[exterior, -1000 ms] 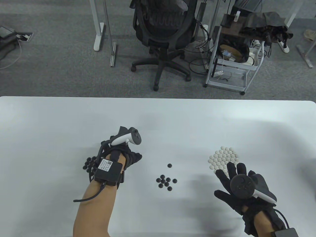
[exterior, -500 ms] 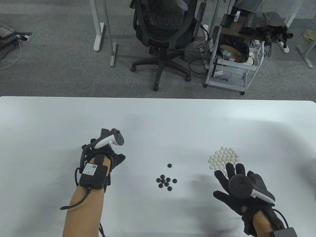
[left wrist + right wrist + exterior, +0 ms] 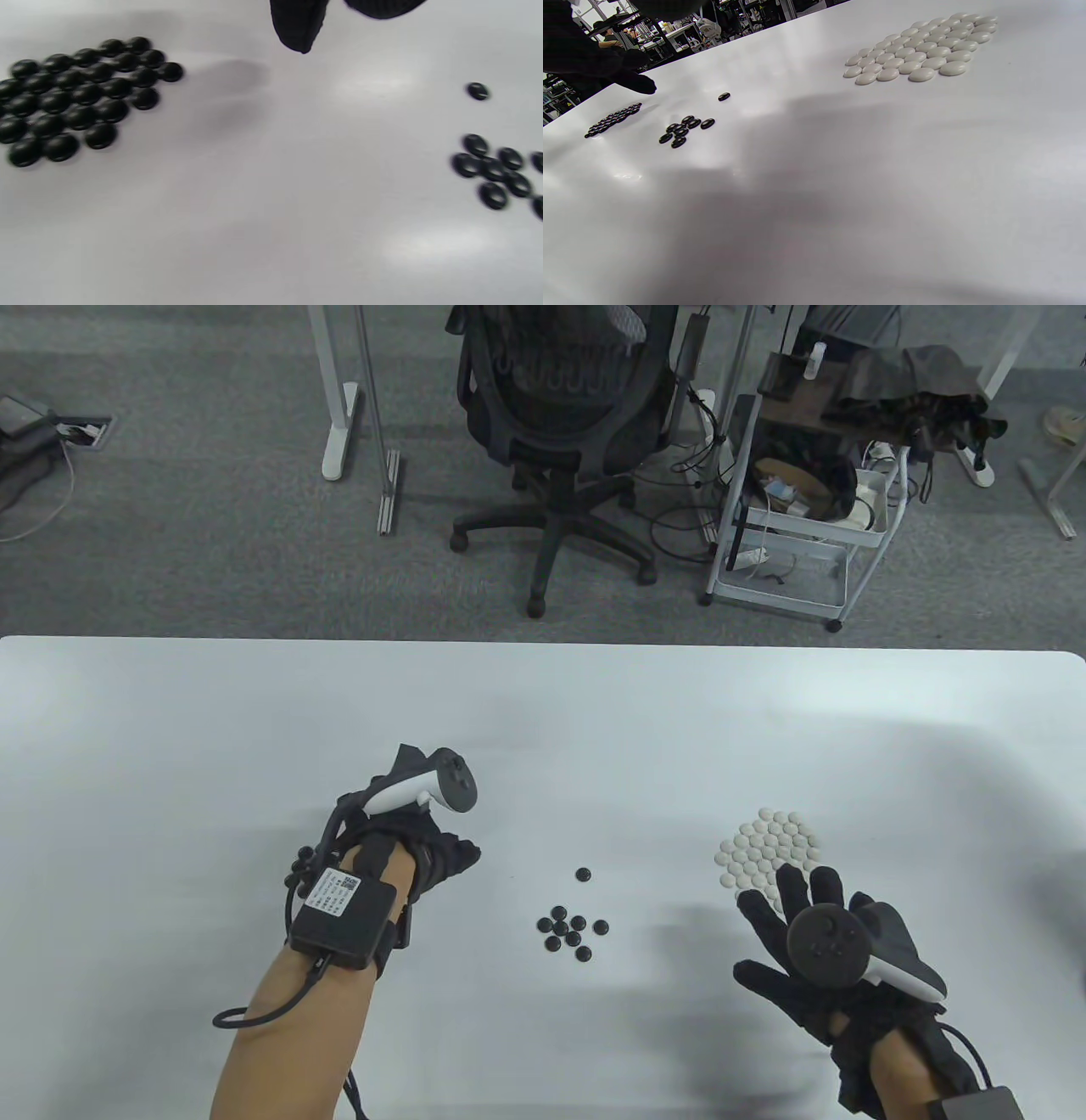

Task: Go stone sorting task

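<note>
Bare table (image 3: 543,712) lies between black stones (image 3: 572,931) and far edge.

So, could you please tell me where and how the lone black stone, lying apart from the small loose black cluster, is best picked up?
Pinch the single round black Go stone across its thin rim, thumb and forefinger descending from straight above. It lies flat on the white table, a low domed disc, so probably only the edges offer purchase. Nothing touches it, and the left hand is nearest.

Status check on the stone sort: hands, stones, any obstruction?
Left hand empty, between black pile and loose black stones. Right hand open beside white pile. One stray black stone. Nothing in the way.
</note>
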`<state>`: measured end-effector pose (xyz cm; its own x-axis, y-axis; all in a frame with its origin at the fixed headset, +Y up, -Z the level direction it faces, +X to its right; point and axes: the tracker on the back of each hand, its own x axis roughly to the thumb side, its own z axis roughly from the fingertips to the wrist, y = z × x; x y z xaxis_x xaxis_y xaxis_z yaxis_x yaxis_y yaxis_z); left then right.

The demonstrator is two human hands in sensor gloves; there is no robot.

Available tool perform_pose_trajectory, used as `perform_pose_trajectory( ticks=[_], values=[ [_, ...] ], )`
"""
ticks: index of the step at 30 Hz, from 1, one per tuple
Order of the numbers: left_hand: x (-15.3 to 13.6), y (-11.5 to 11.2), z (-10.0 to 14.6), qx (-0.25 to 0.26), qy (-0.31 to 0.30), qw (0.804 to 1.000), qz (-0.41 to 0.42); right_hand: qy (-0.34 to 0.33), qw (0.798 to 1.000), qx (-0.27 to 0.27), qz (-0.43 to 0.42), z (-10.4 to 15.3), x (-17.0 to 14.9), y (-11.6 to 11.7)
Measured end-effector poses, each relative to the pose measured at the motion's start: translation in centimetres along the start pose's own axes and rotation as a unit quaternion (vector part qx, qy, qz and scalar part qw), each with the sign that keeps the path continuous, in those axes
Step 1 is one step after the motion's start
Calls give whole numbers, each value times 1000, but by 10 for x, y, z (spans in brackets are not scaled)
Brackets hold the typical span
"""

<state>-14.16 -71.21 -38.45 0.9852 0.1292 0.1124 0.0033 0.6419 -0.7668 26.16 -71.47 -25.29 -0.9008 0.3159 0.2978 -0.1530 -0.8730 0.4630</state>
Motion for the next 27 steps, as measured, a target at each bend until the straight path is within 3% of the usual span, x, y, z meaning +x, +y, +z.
perform_pose_trajectory(
  ticks=[8, 15, 22, 27],
  values=[
    [67, -2, -4, -9, -91, 994, -53, 1, 1000, 0, 0, 0, 0, 0],
    [106, -12, -31, -29, -124, 989, -68, 1, 1000, -3, -1, 1, -1, -1],
    [111, -19, -54, -26, -106, 992, -62, 0, 1000, -4, -3, 1, -1, -1],
    [75, -2, -55, -5, -34, 999, -28, -1, 1000, -8, -5, 3, -2, -2]
  ],
)
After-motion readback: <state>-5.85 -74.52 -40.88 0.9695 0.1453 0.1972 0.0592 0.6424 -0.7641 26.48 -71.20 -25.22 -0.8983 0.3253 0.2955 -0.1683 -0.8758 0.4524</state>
